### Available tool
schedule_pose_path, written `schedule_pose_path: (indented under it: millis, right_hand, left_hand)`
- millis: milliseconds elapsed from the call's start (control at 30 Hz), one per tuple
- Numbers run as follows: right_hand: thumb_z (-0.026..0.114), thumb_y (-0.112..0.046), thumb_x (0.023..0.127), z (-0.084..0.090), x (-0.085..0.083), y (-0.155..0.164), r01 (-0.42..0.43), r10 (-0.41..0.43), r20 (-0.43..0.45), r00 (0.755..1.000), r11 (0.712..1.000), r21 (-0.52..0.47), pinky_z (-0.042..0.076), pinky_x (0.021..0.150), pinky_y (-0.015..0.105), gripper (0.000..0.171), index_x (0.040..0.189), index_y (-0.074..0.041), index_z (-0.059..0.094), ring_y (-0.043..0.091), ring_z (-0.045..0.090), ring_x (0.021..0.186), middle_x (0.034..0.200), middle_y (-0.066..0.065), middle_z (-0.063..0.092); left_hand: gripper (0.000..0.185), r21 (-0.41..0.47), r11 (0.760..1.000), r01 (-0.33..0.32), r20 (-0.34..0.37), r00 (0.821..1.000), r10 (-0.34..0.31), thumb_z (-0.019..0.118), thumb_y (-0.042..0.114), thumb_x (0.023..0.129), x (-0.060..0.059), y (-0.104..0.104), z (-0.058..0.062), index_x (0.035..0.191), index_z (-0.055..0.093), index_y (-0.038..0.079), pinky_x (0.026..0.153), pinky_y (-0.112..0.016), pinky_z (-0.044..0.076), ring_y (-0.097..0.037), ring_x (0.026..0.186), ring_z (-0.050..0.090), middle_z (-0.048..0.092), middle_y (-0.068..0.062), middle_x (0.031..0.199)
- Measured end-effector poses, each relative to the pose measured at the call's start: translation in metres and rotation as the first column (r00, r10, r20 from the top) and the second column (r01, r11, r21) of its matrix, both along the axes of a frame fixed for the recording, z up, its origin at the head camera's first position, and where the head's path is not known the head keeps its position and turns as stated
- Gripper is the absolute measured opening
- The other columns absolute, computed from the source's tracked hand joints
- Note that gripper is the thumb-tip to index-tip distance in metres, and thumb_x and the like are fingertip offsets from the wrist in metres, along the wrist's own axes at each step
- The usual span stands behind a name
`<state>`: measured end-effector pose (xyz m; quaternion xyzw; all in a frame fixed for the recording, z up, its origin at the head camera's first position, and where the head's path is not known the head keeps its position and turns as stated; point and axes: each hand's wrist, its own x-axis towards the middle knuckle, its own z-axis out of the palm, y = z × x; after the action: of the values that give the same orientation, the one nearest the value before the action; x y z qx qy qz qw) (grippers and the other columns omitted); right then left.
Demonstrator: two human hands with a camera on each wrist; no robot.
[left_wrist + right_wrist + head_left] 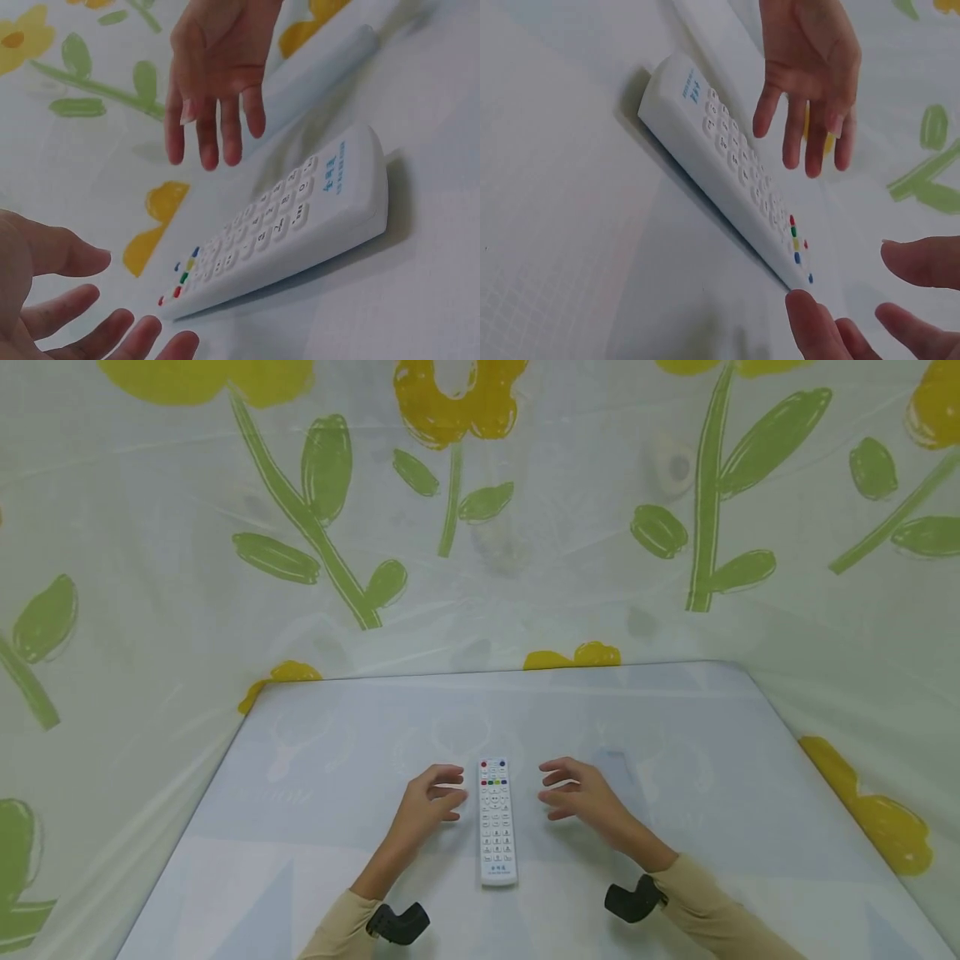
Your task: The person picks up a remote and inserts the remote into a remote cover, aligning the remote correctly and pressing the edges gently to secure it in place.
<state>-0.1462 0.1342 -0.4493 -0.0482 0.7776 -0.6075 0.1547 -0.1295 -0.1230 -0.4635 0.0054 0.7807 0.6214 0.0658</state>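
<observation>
A white remote control (497,827) lies face up on the pale table, its long side running away from me. Its top end carries small red, green, yellow and blue buttons, and blue lettering marks the near end. My left hand (426,806) hovers just left of it, fingers loosely bent and apart from it. On the other side my right hand (588,797) is held likewise, fingers spread toward the remote without touching. In the left wrist view, the remote (300,217) sits between both hands. Neither hand holds anything.
A faint, pale bluish oblong (618,772) lies on the table beyond the right hand; what it is I cannot tell. The white table (360,702) meets a flower-printed curtain (555,568) at the back and sides. Each wrist wears a black camera mount (399,924).
</observation>
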Motion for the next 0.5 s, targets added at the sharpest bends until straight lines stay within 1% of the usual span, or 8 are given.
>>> schedule_pose_path:
  millis: [133,300,500]
  right_hand:
    - [0.067,-0.007,0.086,-0.004,-0.003,-0.011,0.013,-0.012,0.041,0.999,1.000,-0.018,0.057,0.069,0.038,0.044,0.126,0.003,0.051,0.031,0.063,0.093,0.116,0.022,0.055]
    - [0.068,-0.005,0.083,-0.010,-0.006,-0.024,0.030,-0.028,0.078,0.997,0.999,-0.031,0.057,0.065,0.040,0.044,0.124,0.002,0.053,0.029,0.063,0.087,0.112,0.021,0.056]
    - [0.069,-0.005,0.082,-0.019,-0.010,-0.038,0.041,-0.039,0.116,0.992,0.999,-0.013,0.058,0.063,0.038,0.044,0.123,0.000,0.054,0.025,0.062,0.083,0.104,0.016,0.058]
  left_hand:
    - [0.039,0.000,1.000,-0.014,0.039,0.999,0.014,0.064,0.013,0.089,-0.005,0.005,-0.003,0.125,0.055,0.002,0.069,-0.034,0.057,-0.028,0.104,0.060,0.057,-0.017,0.119]
    - [0.040,-0.007,0.999,-0.031,0.085,0.996,0.032,0.064,0.012,0.087,-0.009,0.012,-0.006,0.126,0.055,0.003,0.067,-0.035,0.057,-0.027,0.103,0.060,0.057,-0.015,0.118]
    - [0.044,-0.002,0.999,-0.039,0.132,0.991,0.039,0.063,0.008,0.085,-0.012,0.019,-0.011,0.127,0.053,0.003,0.062,-0.036,0.057,-0.027,0.097,0.060,0.056,-0.016,0.118]
